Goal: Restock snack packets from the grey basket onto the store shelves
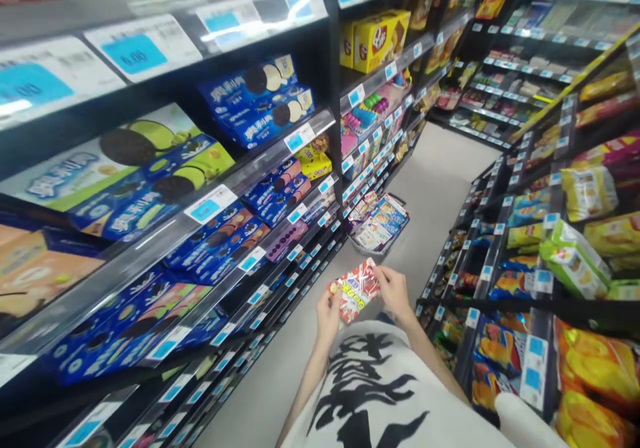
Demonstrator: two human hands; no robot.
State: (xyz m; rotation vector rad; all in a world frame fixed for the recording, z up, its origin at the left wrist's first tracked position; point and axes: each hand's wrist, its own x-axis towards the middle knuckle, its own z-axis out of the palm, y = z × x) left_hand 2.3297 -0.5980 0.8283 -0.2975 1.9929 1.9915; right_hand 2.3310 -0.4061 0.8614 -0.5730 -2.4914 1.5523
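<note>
A small red and white snack packet [357, 291] with colourful lettering is held in front of my shirt, over the aisle floor. My left hand [329, 311] pinches its left edge, thumb on the front. Its upper right edge is gripped by my right hand [393, 291]. Beyond the packet, a basket [406, 224] filled with many flat colourful packs stands on the floor, close to the foot of the left shelf.
On the left, shelves [260, 161] hold blue cookie boxes [273, 118] and a yellow box [381, 40]. Bagged snacks [575, 258] fill the right shelves. Grey floor [435, 161] runs between them towards more shelving at the back.
</note>
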